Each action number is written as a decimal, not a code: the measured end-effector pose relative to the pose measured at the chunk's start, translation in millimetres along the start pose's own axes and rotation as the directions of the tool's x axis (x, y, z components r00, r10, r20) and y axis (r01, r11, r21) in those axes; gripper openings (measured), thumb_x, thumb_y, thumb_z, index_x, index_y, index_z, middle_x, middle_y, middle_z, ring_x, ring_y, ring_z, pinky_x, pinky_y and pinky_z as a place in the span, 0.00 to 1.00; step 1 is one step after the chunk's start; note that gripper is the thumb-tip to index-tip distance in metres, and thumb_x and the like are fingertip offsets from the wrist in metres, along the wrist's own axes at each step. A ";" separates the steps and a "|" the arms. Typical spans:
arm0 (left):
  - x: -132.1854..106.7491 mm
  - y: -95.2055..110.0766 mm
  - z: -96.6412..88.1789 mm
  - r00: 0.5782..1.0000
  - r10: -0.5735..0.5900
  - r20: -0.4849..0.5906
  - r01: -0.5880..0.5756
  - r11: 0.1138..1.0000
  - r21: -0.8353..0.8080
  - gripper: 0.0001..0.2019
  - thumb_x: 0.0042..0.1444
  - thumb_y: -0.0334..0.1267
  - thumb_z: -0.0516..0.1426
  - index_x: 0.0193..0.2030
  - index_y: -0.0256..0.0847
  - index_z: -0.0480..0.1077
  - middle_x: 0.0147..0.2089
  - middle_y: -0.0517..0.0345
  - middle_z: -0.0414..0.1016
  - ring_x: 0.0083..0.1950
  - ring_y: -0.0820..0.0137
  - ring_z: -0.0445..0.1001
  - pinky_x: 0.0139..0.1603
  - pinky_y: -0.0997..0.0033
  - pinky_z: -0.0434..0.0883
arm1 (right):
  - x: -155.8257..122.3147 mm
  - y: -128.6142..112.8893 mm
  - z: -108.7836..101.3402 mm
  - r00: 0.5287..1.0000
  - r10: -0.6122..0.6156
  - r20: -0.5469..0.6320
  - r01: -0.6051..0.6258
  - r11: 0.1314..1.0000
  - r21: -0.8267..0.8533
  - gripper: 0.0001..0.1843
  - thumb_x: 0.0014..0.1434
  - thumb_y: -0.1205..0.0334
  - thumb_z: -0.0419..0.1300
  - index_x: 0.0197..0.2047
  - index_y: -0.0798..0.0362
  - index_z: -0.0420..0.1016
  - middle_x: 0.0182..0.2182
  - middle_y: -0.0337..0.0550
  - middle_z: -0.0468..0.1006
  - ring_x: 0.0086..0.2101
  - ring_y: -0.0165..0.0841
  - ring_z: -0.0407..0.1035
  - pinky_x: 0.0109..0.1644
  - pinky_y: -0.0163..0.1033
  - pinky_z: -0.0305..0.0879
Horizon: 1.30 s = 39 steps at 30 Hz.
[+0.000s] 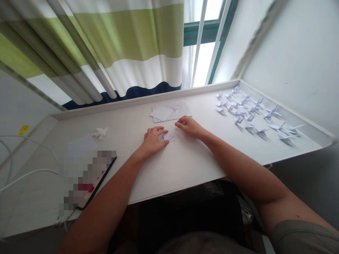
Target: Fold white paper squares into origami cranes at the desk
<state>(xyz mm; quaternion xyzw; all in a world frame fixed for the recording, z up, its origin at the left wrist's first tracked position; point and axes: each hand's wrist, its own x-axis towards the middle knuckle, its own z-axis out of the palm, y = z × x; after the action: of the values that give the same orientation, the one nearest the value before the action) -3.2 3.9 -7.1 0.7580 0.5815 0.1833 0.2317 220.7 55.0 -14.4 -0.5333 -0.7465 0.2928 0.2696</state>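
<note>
A small folded white paper (168,136) lies on the white desk (185,162). My left hand (153,139) rests flat beside it, its fingers stretched over the paper's left edge and pressing it down. My right hand (188,126) sits just right of and behind the paper, with its fingers curled and its fingertips pinched together at the desk surface near the paper's far corner. What those fingertips hold is too small to see. A stack of white paper sheets (169,112) lies just beyond both hands.
Several folded white paper cranes (251,113) are spread over the desk's right part. A crumpled white paper piece (100,133) lies at the left. A dark-edged flat object (100,176) sits near the front left edge. White cables (26,173) run at far left. Striped curtain and window stand behind.
</note>
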 end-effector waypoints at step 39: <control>-4.3 8.2 1.8 0.996 -0.022 0.084 0.079 0.649 -0.756 0.21 0.53 0.53 0.72 0.43 0.39 0.79 0.35 0.51 0.86 0.37 0.61 0.84 0.41 0.63 0.71 | -7.6 -13.8 -4.4 0.924 -0.275 0.264 0.042 0.763 0.645 0.22 0.63 0.42 0.71 0.34 0.55 0.86 0.32 0.44 0.85 0.35 0.32 0.76 0.48 0.42 0.74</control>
<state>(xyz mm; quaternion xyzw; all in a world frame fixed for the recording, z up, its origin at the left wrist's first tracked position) 3.1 -2.2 -4.0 0.5812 0.4643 0.3773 0.5517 217.2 44.8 -2.1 -0.2869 -0.6837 0.5889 0.3216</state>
